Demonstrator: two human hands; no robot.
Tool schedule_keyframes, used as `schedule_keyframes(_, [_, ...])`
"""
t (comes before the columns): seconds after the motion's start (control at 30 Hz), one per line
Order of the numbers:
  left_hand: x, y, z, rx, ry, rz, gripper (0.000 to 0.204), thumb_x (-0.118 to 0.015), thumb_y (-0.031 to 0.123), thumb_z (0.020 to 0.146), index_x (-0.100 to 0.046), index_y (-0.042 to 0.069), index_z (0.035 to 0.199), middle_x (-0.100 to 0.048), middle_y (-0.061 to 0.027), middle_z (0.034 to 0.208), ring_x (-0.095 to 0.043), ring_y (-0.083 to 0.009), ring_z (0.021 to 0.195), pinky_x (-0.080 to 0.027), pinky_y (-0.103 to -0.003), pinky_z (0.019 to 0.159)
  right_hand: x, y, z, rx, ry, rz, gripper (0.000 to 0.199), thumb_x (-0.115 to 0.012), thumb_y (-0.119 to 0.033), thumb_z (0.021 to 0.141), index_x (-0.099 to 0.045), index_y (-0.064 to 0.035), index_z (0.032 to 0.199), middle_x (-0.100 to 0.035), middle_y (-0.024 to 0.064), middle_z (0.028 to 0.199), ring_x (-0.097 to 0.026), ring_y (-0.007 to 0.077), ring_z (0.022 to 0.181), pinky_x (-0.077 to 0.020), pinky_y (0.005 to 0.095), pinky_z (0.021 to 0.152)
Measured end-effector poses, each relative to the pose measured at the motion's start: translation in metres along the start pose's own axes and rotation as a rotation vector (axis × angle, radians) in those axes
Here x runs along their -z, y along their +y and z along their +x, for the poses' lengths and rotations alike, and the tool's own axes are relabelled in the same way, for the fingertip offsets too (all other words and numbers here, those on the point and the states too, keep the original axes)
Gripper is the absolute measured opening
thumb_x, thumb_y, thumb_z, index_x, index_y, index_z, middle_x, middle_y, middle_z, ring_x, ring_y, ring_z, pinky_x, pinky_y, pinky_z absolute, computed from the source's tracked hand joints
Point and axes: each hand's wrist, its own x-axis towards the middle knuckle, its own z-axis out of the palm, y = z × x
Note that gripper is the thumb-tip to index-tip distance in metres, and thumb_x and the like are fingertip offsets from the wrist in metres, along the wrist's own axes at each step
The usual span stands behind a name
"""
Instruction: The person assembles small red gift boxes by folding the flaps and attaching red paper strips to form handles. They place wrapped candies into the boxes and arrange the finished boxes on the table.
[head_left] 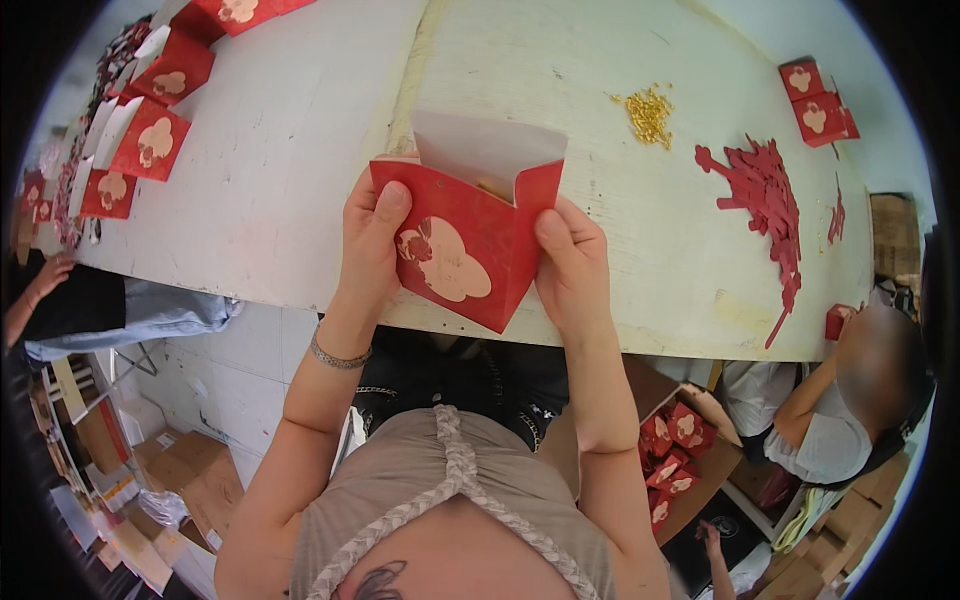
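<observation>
Between my two hands, above the near edge of the table, I hold a red paper box (490, 250) with a cream flower-shaped patch on its front. Its top is open, and a white inner flap stands up at the back. My left hand (378, 225) grips the box's left side, thumb on the front face. On the right side, my right hand (572, 255) presses with the thumb at the corner and the fingers behind. The fingers behind the box are mostly hidden. What lies inside the box cannot be made out.
Small gold pieces (650, 115) lie in a heap on the pale table (300, 200), left of a pile of red strips (765, 200). Red boxes (150, 140) stand far left, others (820, 115) far right. A carton of red boxes (675, 450) sits below the edge. People sit at both sides.
</observation>
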Motion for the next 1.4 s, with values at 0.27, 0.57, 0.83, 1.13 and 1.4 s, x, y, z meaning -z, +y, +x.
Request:
schedule_keyframes(0.27, [-0.027, 0.002, 0.005, 0.009, 0.145, 0.126, 0.022, -0.060, 0.019, 0.091, -0.056, 0.001, 0.103, -0.063, -0.0043, 0.093, -0.059, -0.0077, 0.081, -0.050, -0.023, 0.071, -0.019, 0.010, 0.006, 0.421, 0.249, -0.409, 0.026, -0.062, -0.008, 0.088, -0.054, 0.0004, 0.111, -0.060, 0.0096, 0.112, -0.057, 0.0109, 0.081, -0.0468, 0.0219, 0.071])
schedule_keyframes(0.57, [-0.028, 0.001, 0.004, -0.034, 0.094, 0.230, 0.019, -0.062, 0.014, 0.089, -0.057, 0.000, 0.100, -0.064, -0.0044, 0.092, -0.059, -0.0080, 0.081, -0.050, -0.023, 0.071, -0.008, 0.006, 0.001, 0.695, 0.360, -0.753, 0.011, -0.074, -0.002, 0.075, -0.064, 0.0005, 0.079, -0.060, 0.0098, 0.096, -0.054, 0.0126, 0.079, -0.0398, 0.0218, 0.059])
schedule_keyframes(0.83, [-0.034, 0.007, 0.011, -0.009, 0.163, 0.443, 0.015, -0.064, 0.007, 0.086, -0.059, 0.000, 0.098, -0.065, -0.0037, 0.087, -0.059, -0.0071, 0.077, -0.049, -0.021, 0.065, -0.007, 0.011, 0.015, 0.597, 0.328, -0.608, 0.013, -0.067, 0.000, 0.082, -0.055, 0.0008, 0.089, -0.061, 0.0087, 0.092, -0.054, 0.0124, 0.078, -0.0427, 0.0244, 0.070])
schedule_keyframes(1.13, [-0.047, 0.021, 0.019, 0.208, 0.195, 0.072, 0.018, -0.060, 0.015, 0.090, -0.059, 0.000, 0.099, -0.065, -0.0036, 0.086, -0.059, -0.0057, 0.076, -0.049, -0.020, 0.064, -0.023, -0.002, 0.018, 0.264, 0.250, -0.476, 0.016, -0.064, -0.012, 0.088, -0.060, 0.0024, 0.093, -0.063, 0.0016, 0.075, -0.052, 0.0032, 0.065, -0.0413, 0.0180, 0.058])
schedule_keyframes(1.4, [-0.023, 0.005, 0.022, -0.001, 0.026, 0.373, 0.020, -0.057, 0.013, 0.091, -0.056, 0.001, 0.107, -0.066, -0.0050, 0.090, -0.061, -0.0067, 0.079, -0.051, -0.021, 0.066, -0.022, 0.003, 0.017, 0.304, 0.241, -0.429, 0.018, -0.064, -0.013, 0.088, -0.062, 0.0024, 0.097, -0.064, 0.0030, 0.077, -0.053, 0.0036, 0.065, -0.0427, 0.0174, 0.059])
